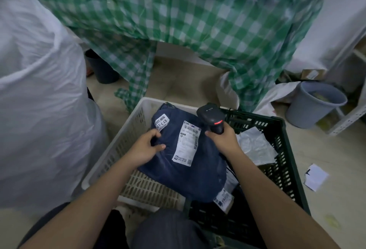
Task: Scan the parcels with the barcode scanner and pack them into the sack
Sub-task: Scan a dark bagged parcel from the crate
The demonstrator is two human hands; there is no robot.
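Looking down from the head cam, which is the only view here, this is somewhere mid-job on one parcel. The left hand (147, 147) pinches the left edge of a dark blue parcel (184, 161), thumb on top and fingers curled under the fold, holding it up over the white crate (126, 139) so the shipping label (187, 143) faces up. The right hand (221, 137) is wrapped tight around the handle of the black barcode scanner (212, 117), whose head sits just beside the label's top right corner with a red light glowing on it. So my guess is the scan is happening right now or about to; can't tell whether it has registered.

What's left: that blue parcel is not yet in the sack. The big white sack (39, 90) stands at the left, touching or nearly touching the white crate, and its inside isn't visible, so no idea how many are already packed. The dark green crate (281, 149) on the right has at least a silvery grey parcel (255, 145) in it plus another labelled one (223, 199) poking out under the blue one, so I'd say a few more rounds to go.
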